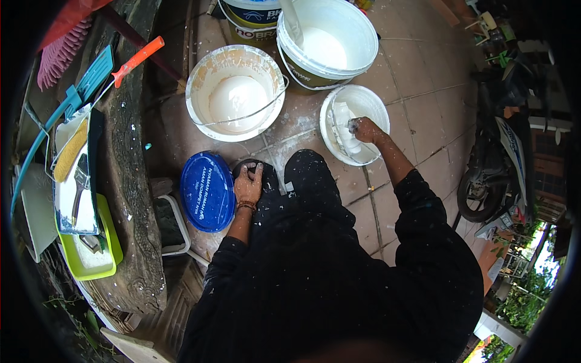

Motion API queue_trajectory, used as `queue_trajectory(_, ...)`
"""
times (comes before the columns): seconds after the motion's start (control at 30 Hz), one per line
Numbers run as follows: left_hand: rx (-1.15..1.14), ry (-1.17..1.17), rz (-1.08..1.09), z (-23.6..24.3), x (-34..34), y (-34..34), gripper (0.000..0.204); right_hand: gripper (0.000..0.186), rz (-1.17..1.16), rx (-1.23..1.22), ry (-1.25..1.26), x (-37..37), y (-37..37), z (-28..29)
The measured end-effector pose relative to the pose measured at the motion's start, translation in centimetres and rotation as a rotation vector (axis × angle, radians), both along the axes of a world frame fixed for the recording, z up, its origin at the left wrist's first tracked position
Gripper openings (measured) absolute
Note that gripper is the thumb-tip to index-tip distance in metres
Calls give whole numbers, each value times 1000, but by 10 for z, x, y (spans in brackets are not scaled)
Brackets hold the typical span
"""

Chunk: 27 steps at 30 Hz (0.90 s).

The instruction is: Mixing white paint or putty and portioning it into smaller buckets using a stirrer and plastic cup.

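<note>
My right hand (366, 130) is closed inside a small white bucket (380, 114) at centre right, around part of a white-coated implement (344, 126) whose form I cannot clearly make out. My left hand (248, 184) rests on my dark-clad left knee, fingers apart and holding nothing, beside a blue oval lid (203, 192). Above it is a wide bucket (203, 97) with pale paint and a wire handle. A larger bucket (369, 39) of white paint, with a light stick (290, 18) leaning in it, stands at the top.
A weathered wooden slab (139, 254) on the left bears a paint tray (63, 206) with roller and brush, and a lime-green tray (109, 254). An orange-handled roller frame (136, 60) lies above. Another bucket (248, 15) stands behind. A motorbike (496, 163) is at the right.
</note>
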State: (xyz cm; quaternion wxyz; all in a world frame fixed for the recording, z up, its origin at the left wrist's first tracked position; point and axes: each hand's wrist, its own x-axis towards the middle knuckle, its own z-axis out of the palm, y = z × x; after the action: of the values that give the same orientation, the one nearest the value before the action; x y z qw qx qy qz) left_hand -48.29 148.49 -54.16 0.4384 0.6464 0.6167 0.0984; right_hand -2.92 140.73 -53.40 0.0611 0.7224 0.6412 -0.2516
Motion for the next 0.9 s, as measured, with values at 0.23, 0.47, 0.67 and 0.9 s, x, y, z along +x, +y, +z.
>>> queue_trajectory(0.23,11,25,-9,-12,-3,-2,45,21,-91,4,-13,-1,-10,9)
queue_trajectory(0.47,6,55,-15,-9,-2,-1,46,20,-76,191,-87,-13,-28,23)
queue_trajectory(0.67,3,-38,4,-15,-4,-1,38,25,-280,288,-51,-10,-34,34)
queue_trajectory(0.9,25,-31,-7,-15,-3,-4,39,26,-377,446,-122,-10,-52,25)
